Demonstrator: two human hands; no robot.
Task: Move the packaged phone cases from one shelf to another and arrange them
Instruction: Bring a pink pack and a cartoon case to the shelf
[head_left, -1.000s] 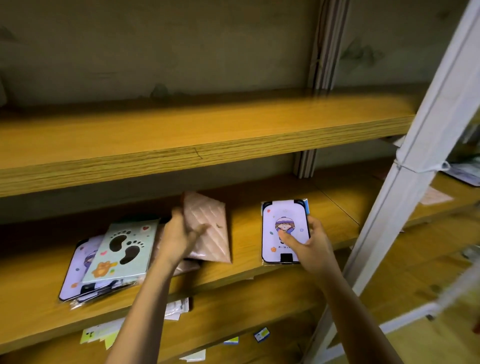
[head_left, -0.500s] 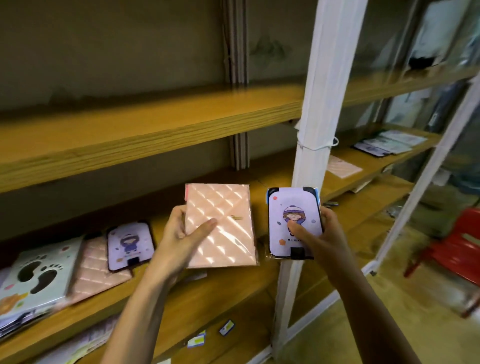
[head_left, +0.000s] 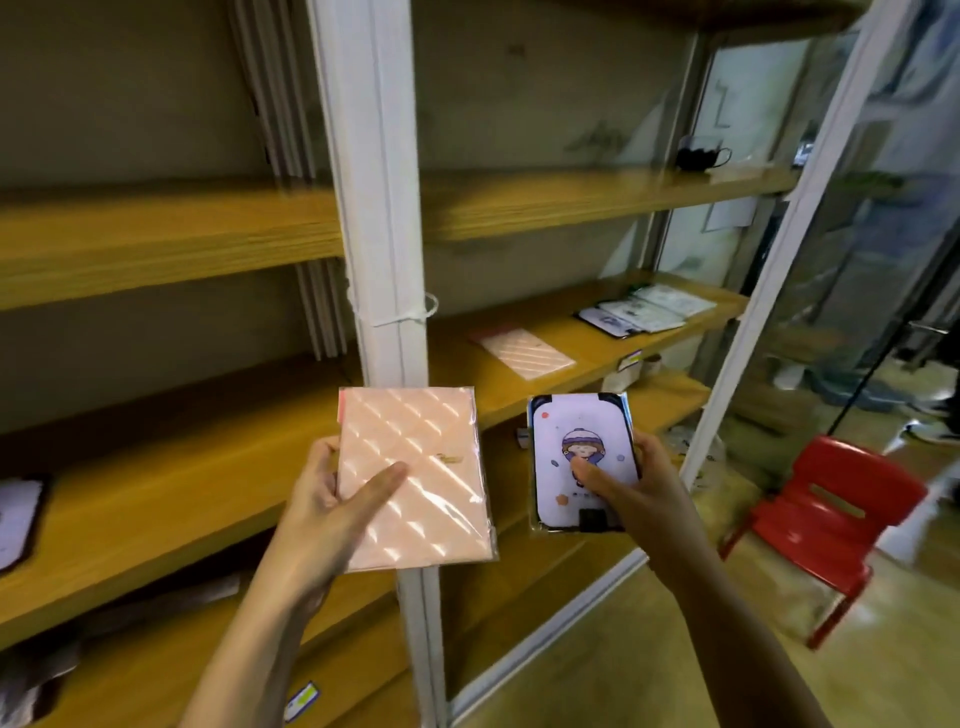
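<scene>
My left hand (head_left: 327, 514) grips a packaged pink quilted case (head_left: 415, 467), thumb across its front. My right hand (head_left: 631, 493) holds a packaged lilac case with a cartoon child in a hat (head_left: 579, 457), thumb on its face. Both are held up in front of the white upright post (head_left: 374, 208) between two shelf bays. On the right bay's middle shelf (head_left: 587, 358) lie another pink quilted case (head_left: 522, 351) and, further right, a small pile of packaged cases (head_left: 641, 312). At the far left edge one lilac case (head_left: 18, 514) stays on the left shelf (head_left: 156, 499).
A red plastic chair (head_left: 826, 525) stands on the floor at the right. A dark cup (head_left: 698, 151) sits on the upper right shelf. A second white upright (head_left: 810, 208) bounds the right bay. Small labels lie on the bottom shelf (head_left: 298, 701).
I have lifted both cases off the left shelf and turned right; the view swung from the left bay's pile toward the right bay, with the post now behind the cases.
</scene>
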